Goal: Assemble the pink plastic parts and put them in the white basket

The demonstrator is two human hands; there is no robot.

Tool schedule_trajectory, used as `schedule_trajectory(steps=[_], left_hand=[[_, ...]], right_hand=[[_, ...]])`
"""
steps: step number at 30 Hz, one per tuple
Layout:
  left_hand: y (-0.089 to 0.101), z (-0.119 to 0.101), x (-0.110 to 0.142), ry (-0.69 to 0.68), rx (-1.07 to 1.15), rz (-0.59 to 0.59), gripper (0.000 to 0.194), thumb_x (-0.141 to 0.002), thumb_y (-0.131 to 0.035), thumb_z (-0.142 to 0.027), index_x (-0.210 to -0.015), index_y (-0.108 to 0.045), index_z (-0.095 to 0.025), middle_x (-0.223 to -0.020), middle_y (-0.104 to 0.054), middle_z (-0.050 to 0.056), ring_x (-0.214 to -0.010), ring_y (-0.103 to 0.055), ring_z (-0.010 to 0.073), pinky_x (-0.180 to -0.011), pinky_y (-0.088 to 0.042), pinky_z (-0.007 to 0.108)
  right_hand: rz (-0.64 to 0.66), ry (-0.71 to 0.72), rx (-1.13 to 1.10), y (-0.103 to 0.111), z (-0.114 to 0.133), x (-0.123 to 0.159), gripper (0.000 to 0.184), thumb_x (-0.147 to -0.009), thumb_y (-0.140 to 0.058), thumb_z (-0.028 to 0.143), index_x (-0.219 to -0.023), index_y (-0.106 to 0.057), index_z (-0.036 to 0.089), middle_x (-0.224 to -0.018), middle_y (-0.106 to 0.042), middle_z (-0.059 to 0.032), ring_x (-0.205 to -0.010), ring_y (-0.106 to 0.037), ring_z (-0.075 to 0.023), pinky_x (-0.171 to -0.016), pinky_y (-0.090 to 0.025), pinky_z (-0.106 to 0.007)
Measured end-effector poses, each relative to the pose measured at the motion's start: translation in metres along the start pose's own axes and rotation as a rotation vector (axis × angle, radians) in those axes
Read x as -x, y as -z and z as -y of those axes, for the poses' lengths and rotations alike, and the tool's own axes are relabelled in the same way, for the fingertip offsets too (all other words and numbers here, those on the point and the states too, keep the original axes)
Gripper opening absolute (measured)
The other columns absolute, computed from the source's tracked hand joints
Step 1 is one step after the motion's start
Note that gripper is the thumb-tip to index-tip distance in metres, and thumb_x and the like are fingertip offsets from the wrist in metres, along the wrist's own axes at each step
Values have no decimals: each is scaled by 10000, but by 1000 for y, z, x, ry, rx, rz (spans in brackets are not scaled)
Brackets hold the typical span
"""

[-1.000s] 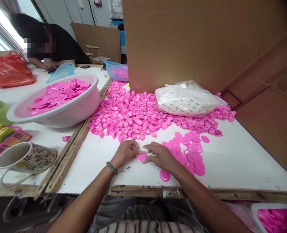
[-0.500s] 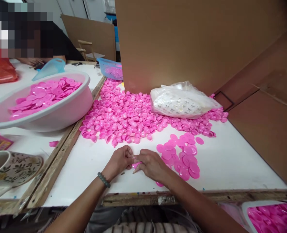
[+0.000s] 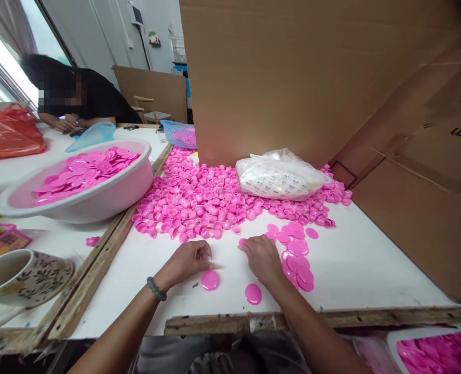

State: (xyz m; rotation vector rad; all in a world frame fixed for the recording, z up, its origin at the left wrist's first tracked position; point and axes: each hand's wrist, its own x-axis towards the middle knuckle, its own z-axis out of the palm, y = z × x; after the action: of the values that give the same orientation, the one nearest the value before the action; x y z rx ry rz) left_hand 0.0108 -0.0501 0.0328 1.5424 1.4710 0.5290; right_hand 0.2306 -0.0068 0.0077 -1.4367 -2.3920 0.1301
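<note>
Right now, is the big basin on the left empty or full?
Partly full: pink discs lie heaped in the basin, with some bare inner wall showing.

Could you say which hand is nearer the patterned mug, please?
Left. The left hand is across the wooden strip from the mug; the right hand is farther off, beside the pink discs.

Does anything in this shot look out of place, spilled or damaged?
Two small oddities. A lone pink piece lies left of the wooden strip, apart from the heap of pink cups. A tiny dark scrap sits beside a pink disc, unlike the pink pieces around it. I see no clear damage.
</note>
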Motion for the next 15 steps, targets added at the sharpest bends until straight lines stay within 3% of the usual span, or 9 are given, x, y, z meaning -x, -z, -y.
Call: schedule_trajectory(steps=[2,6,8,11,15], left_hand=[[1,-4,-11,-63,-97,-80,316,-640,-666,-408,-783,-535,-158,-708,-541,-10,-618,-476,122,-525,-328,210],[-10,-9,-38,-182,-224,-146,391,-598,-720,-379,-885,-545,-178,-819,-577,9,-646,-518,143,-543,-343,225],[-19,-7,-47,-226,-265,-170,404,-597,-733,-332,-920,-542,-181,-829,-584,15,-649,-530,150,-553,-350,232],[-31,-1,-54,-270,-276,-214,393,-644,-711,-300,-972,-529,-184,-849,-599,24,-657,-546,154,-578,-369,242],[-41,10,-55,-316,-193,-242,396,-697,-674,-325,-1027,-492,-201,-940,-621,32,-682,-560,148,-620,-405,254]], right_hand=[[5,10,-66,-2,5,-8,203,-888,-475,238,-781,-641,186,-770,-630,-39,-755,-491,-178,-669,-323,-282],[-85,-181,-106,-8,6,-39,196,-845,-533,330,-763,-604,168,-752,-596,-56,-740,-487,-192,-609,-327,-275],[-36,-201,-148,-14,0,-54,203,-796,-598,344,-693,-586,170,-705,-575,-42,-702,-484,-185,-570,-320,-262],[-2,-124,-216,-19,-8,-62,239,-784,-620,260,-578,-543,167,-681,-552,-27,-679,-481,-162,-577,-343,-253],[-40,96,-190,-11,-13,-44,167,-820,-568,180,-655,-590,171,-780,-583,-38,-774,-480,-176,-642,-382,-272]])
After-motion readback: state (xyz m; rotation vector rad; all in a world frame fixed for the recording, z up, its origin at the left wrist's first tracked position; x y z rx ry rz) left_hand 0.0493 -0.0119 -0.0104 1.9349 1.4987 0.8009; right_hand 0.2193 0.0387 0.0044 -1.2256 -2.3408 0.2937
